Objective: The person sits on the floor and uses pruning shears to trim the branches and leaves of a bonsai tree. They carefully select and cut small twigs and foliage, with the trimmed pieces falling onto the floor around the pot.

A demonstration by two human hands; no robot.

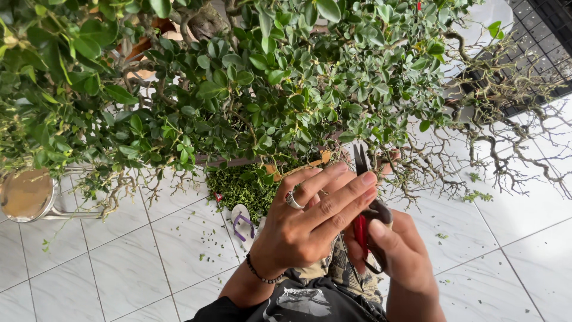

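head view, looking down. left hand [307, 223] at centre near, fingers extended and partly spread, tips laid against the blades of the shears [361, 179]; ring on one finger, dark bead bracelet [260, 273] at wrist. not gripping, resting only. right hand [398, 253] just right of left and nearer, fingers curled shut round the red and black handles of shears; blades dark, pointing far, up toward foliage, looks nearly closed but cannot tell for certain. shears sit centre-right, between both hands, tip just below lowest leaves.

bonsai tree [280, 83] fills far half of scene, dense small green leaves left and centre; bare twisted branches [500, 143] at right, leafless. pile of green clippings [241, 188] on floor under canopy, just left of left hand. purple-strapped sandal [242, 222] beside pile, near side. scattered leaf bits across white tiled floor [119, 256]. round metal stool seat [25, 194] at far left edge, chrome frame, partly under leaves. black grid mat [545, 36] at far right corner. dark garment w/ patterned cloth [333, 286] at near centre, below hands.
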